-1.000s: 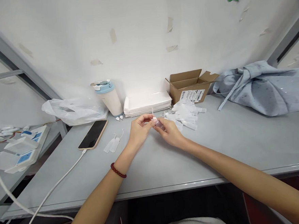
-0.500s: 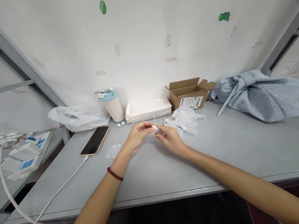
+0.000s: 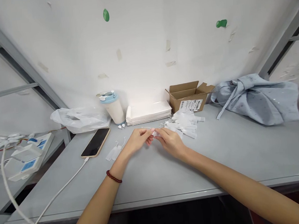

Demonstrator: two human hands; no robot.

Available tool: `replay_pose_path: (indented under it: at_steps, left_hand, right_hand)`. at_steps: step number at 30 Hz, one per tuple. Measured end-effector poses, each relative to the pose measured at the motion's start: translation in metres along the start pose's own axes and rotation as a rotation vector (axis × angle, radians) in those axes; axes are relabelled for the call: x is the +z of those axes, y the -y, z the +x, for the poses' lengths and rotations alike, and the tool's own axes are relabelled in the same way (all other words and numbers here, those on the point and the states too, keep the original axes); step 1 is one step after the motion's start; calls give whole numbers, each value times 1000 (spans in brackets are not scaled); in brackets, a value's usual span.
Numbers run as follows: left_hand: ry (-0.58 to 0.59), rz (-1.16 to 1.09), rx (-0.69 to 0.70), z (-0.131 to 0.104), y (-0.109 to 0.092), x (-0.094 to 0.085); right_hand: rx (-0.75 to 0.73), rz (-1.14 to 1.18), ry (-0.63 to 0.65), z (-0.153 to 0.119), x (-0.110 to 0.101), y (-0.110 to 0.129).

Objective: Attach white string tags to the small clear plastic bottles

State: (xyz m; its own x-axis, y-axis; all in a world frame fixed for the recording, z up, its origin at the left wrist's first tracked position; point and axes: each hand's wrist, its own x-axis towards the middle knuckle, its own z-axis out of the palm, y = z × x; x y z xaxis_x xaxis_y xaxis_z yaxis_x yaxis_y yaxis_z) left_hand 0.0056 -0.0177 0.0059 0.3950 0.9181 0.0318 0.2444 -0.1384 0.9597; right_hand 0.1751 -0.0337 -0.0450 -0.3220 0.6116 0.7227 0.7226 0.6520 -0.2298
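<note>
My left hand (image 3: 138,140) and my right hand (image 3: 171,141) meet above the middle of the grey table. Between their fingertips is a small translucent white plastic piece (image 3: 155,133), mostly covered by the fingers. Both hands are closed on it in a pinch. A thin white strand lies close by the left fingers. Just beyond my right hand spreads a pile of similar translucent pieces (image 3: 186,121). A couple more translucent pieces with thin curly strands (image 3: 113,152) lie left of my left hand.
A phone (image 3: 95,143) with a charging cable lies at left. Along the wall stand a plastic bag (image 3: 78,120), a tumbler (image 3: 113,109), a stack of white sheets (image 3: 148,112), an open cardboard box (image 3: 189,99) and a grey-blue cloth bag (image 3: 258,99). White devices (image 3: 31,156) sit on the neighbouring table.
My left fingers have curled in under the small piece. The strand that stood upright from it now lies low toward the left. The view has tilted slightly upward.
</note>
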Motion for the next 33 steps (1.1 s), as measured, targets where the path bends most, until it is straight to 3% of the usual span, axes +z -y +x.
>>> replay_pose_path:
  at_steps: [9,17,26,30,33]
  left_hand:
    - [141,3,174,-4,1,-8]
    - [92,-131,-33,-4,-4,-7]
    - [177,9,75,-8,-6,-9]
    - [126,-3,68,-6,-6,-7]
    - [-2,-114,17,-2,-4,-6]
  right_hand:
    - [16,249,82,3,-5,-3]
    - [-10,214,14,5,-7,-1]
    - [-63,242,63,1,-1,-8]
    - [18,328,127,3,-3,-7]
    - [98,321,68,6,-5,-6]
